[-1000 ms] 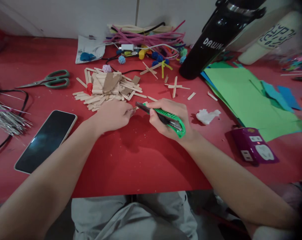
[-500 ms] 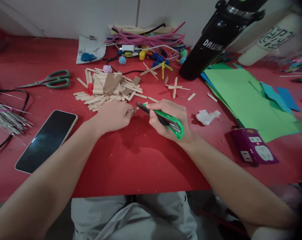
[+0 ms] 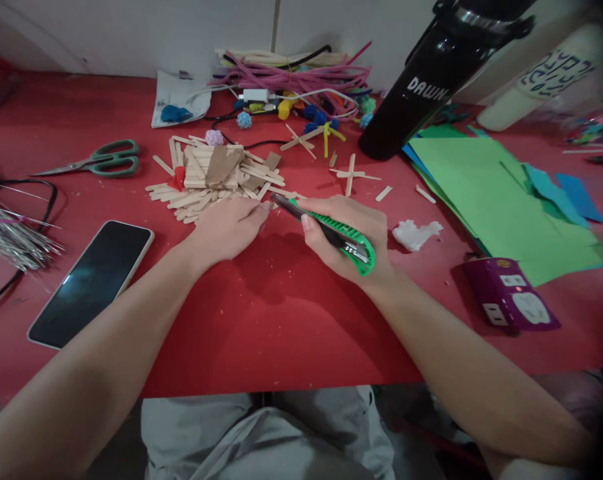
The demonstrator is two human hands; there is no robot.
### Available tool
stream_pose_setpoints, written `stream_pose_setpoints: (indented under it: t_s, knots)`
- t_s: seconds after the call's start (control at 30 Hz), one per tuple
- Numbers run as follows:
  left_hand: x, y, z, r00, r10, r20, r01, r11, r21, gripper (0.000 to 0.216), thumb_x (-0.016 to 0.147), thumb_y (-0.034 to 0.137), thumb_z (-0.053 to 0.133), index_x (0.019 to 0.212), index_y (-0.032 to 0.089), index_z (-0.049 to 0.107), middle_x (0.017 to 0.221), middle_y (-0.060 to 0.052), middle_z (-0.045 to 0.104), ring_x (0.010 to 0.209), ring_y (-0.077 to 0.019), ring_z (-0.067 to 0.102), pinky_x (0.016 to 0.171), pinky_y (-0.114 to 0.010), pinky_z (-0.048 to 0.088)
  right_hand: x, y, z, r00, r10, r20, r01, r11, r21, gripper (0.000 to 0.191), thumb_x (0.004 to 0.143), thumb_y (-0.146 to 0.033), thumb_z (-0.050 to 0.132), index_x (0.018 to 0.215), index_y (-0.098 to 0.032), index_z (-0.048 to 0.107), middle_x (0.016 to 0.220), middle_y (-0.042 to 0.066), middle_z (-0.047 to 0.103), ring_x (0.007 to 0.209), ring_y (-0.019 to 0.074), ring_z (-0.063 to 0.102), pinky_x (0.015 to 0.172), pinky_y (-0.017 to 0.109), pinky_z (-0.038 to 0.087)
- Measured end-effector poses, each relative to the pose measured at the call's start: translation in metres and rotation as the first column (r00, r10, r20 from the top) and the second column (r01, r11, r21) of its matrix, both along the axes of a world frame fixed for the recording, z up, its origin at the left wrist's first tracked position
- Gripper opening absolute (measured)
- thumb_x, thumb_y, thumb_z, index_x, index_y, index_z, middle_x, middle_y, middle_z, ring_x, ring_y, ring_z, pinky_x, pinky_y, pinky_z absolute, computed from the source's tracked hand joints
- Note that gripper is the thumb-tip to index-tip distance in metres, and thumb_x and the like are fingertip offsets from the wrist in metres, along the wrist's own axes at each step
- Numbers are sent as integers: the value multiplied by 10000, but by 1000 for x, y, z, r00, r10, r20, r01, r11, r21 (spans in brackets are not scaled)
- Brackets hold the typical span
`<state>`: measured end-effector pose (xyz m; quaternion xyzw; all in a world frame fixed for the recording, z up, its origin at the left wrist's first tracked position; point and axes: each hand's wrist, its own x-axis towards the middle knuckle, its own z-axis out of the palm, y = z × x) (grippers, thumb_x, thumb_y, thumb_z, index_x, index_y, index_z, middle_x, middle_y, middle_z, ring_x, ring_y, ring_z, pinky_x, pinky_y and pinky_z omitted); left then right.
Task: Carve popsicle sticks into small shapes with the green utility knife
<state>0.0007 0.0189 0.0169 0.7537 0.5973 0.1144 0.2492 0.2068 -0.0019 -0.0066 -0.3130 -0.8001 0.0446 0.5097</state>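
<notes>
My right hand [image 3: 348,237] is closed round a green utility knife [image 3: 338,235], whose dark tip points left toward my left hand. My left hand [image 3: 228,227] rests palm down on the red table [image 3: 261,320] with its fingertips pinched together just beside the knife tip; what they press or hold is hidden. Directly behind both hands lies a heap of wooden craft sticks [image 3: 216,177] with a piece of brown card on top.
A phone [image 3: 91,283] lies screen up at left, scissors [image 3: 98,160] behind it, silver wires [image 3: 11,237] at the far left. A black bottle [image 3: 421,80], green and blue paper sheets [image 3: 501,193], a purple socket block [image 3: 514,300], a white crumpled scrap [image 3: 414,232] and pink cords [image 3: 301,77] lie behind and to the right.
Both hands have shifted slightly away from me toward the stick heap, and the knife tip now sits a little farther back. Nothing else has moved.
</notes>
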Motion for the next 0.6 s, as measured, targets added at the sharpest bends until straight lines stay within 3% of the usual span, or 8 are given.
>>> stream_pose_setpoints:
  t_s: [0.33, 0.6]
  knots:
    - [-5, 8, -7, 944, 131, 303, -99, 988, -119, 348, 907, 383, 429, 627, 201, 529, 684, -22, 615, 677, -156, 562, 643, -306, 419, -1, 0, -2, 1000, 22, 4, -22, 1000, 19, 182, 927, -218, 648, 1089, -254, 723, 947, 36, 791, 751, 173, 725, 741, 322, 602]
    - [-5, 7, -6, 908, 145, 393, -94, 985, -148, 296, 858, 394, 501, 635, 213, 430, 637, 1, 429, 593, -131, 407, 589, -312, 337, 0, -2, 0, 1000, 13, 10, -13, 1000, -4, 203, 926, -212, 655, 1116, -233, 723, 955, 50, 783, 768, 175, 718, 770, 323, 594]
